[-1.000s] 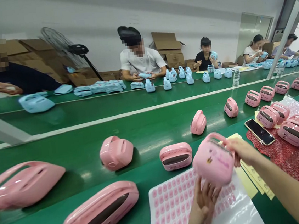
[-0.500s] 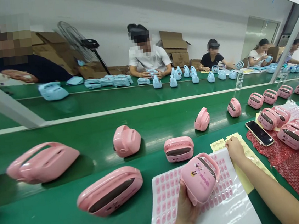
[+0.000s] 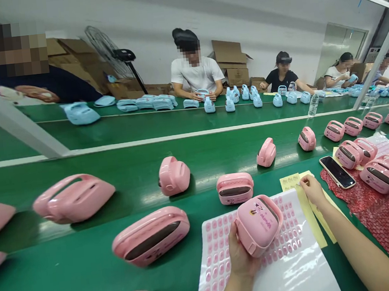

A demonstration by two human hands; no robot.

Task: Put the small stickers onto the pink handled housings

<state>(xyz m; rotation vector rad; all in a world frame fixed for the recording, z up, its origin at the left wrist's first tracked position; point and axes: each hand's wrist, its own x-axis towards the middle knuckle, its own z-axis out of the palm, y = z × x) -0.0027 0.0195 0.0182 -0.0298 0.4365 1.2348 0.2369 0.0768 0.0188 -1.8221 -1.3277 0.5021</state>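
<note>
My left hand [image 3: 241, 256] grips a pink case with a handle [image 3: 258, 231], tilted so its printed cartoon face points up. Under it lies a white sheet of pink oval stickers [image 3: 216, 254]. At that sheet's upper right edge, the bent fingers of my right hand [image 3: 313, 191] pinch a yellow sticker sheet [image 3: 312, 225]. What exactly lies between the fingertips is partly hidden. Another pink case [image 3: 235, 188] stands just behind the white sheet.
Several pink cases sit along the green belt [image 3: 217, 161]. To the right, a phone [image 3: 337, 172] lies on red bubble wrap [image 3: 386, 218] near clustered pink cases [image 3: 385, 172]. Across a rail, co-workers handle light-blue cases [image 3: 165, 101]. A slanted post [image 3: 21, 122] rises at left.
Pink cases on the left have shifted rightward in view. The yellow sheet under my right hand now shows as two separated strips. My left hand still holds the pink case.
</note>
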